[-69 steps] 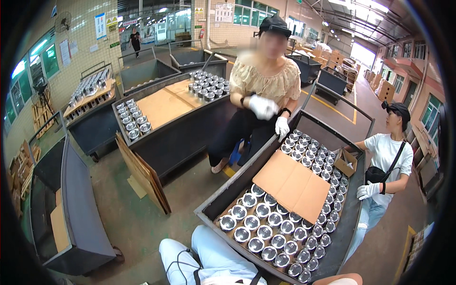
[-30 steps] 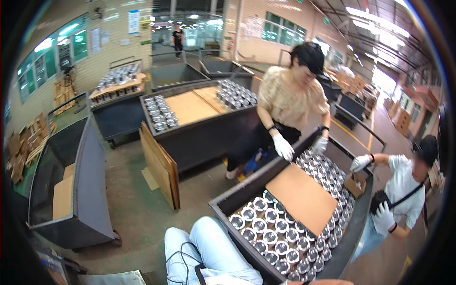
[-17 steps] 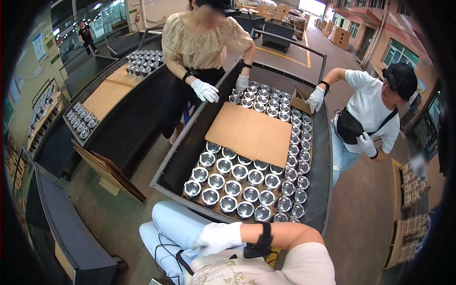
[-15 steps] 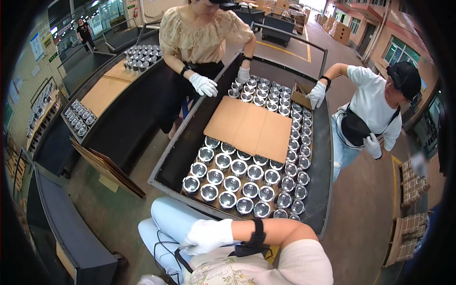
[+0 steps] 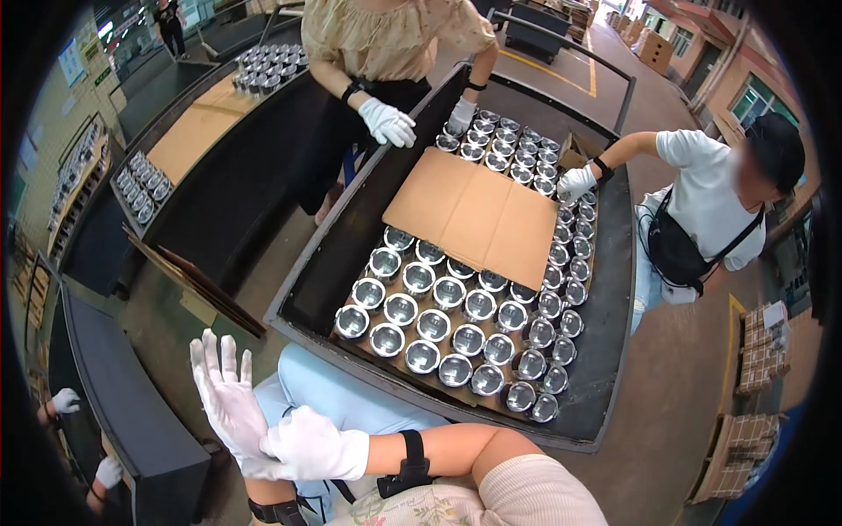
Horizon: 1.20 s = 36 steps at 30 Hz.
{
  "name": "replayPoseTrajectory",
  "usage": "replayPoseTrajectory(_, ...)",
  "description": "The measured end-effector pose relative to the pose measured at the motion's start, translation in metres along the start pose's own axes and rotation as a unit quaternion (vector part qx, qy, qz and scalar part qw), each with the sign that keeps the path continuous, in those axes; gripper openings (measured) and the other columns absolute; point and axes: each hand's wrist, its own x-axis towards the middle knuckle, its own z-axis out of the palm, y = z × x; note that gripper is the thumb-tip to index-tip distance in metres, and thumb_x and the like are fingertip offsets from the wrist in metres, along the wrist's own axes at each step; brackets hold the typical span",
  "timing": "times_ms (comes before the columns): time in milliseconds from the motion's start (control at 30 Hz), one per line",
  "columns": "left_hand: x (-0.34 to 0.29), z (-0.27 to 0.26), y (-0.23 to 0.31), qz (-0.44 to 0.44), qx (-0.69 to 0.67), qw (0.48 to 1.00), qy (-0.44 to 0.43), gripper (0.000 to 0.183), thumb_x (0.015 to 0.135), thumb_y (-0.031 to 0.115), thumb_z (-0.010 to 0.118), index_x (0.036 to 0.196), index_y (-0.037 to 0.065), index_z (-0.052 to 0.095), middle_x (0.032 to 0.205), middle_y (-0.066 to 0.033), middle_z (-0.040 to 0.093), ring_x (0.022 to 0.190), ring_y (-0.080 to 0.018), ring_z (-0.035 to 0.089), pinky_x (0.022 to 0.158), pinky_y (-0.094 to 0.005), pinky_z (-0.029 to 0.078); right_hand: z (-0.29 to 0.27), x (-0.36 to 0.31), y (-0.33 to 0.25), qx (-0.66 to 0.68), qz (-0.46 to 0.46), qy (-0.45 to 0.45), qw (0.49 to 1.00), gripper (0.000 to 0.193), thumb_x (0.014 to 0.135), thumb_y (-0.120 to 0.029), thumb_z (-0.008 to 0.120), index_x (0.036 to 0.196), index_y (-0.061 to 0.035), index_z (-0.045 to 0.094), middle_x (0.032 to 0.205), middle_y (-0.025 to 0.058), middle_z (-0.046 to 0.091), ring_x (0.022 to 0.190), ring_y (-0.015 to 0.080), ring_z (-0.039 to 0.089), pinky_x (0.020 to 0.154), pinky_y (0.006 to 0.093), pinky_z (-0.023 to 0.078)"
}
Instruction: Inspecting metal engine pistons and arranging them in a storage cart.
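Both my hands wear white gloves, in front of my light blue trousers. My left hand (image 5: pixel 230 399) is raised, palm showing and fingers spread, holding nothing. Across its wrist lies my right hand (image 5: pixel 316 445), its fingers closed on the cuff of the left glove (image 5: pixel 263 465). Beyond my hands stands a dark metal cart (image 5: pixel 303 302). Rows of shiny round metal parts (image 5: pixel 432 325) with glassy-looking tops sit upright in it. A folded brown cardboard sheet (image 5: pixel 474 215) lies over the middle rows.
Across the cart, a person in a beige blouse (image 5: pixel 395 39) reaches in with a gloved hand. Another in a white shirt (image 5: pixel 702 184) reaches in from the right. More gloved hands (image 5: pixel 109 472) show at lower left. Cardboard sheets (image 5: pixel 197 280) lean beside a second cart (image 5: pixel 237 175).
My left hand has come up into view with fingers spread. My right hand has moved left onto its glove cuff. The person on the right has shifted their hand along the cart edge.
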Motion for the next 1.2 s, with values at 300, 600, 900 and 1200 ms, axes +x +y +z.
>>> replayPoseTrajectory(300,0.001,-0.028,-0.003,-0.03,-0.041,0.999,0.001,0.042,0.099,0.042,0.04,0.122,0.009,0.052,0.116,-0.0084,0.058,0.108,-0.0195,0.055,0.099,-0.038,0.04,0.012,-0.003,0.02,0.046,-0.122,0.06,0.99,0.029,0.08,-0.033,0.062,0.07,-0.0056,0.061,0.064,0.0132,0.06,0.057,0.0315,0.06,0.052,0.04,0.046)
replayPoseTrajectory(600,-0.055,0.058,-0.042,-0.049,-0.069,0.995,-0.054,0.073,0.084,0.051,0.062,0.134,0.005,0.035,0.125,-0.0133,0.048,0.11,-0.0259,0.051,0.099,-0.0417,0.041,-0.05,0.011,0.034,0.067,-0.166,0.31,0.934,0.029,0.076,-0.031,0.063,0.091,-0.0072,0.062,0.086,0.0082,0.062,0.091,0.0284,0.057,0.086,0.0406,0.042)
replayPoseTrajectory(900,-0.09,0.017,-0.066,-0.172,0.002,0.981,-0.087,0.07,0.083,0.041,0.066,0.132,0.004,0.033,0.118,-0.0121,0.047,0.107,-0.0259,0.05,0.098,-0.0456,0.04,-0.051,0.027,0.019,-0.062,-0.204,0.251,0.944,0.046,0.078,-0.019,0.064,0.122,-0.0055,0.054,0.127,0.0173,0.051,0.123,0.0378,0.044,0.105,0.0505,0.034)
replayPoseTrajectory(1200,-0.054,0.055,-0.026,-0.034,-0.099,0.994,0.038,0.087,0.083,0.068,0.04,0.144,0.01,0.021,0.131,-0.0154,0.04,0.124,-0.03,0.04,0.107,-0.0471,0.03,-0.046,0.031,0.0,0.047,-0.138,0.377,0.915,0.026,0.082,-0.029,0.061,0.097,-0.0077,0.059,0.068,0.0088,0.056,0.061,0.0286,0.059,0.057,0.0372,0.047)
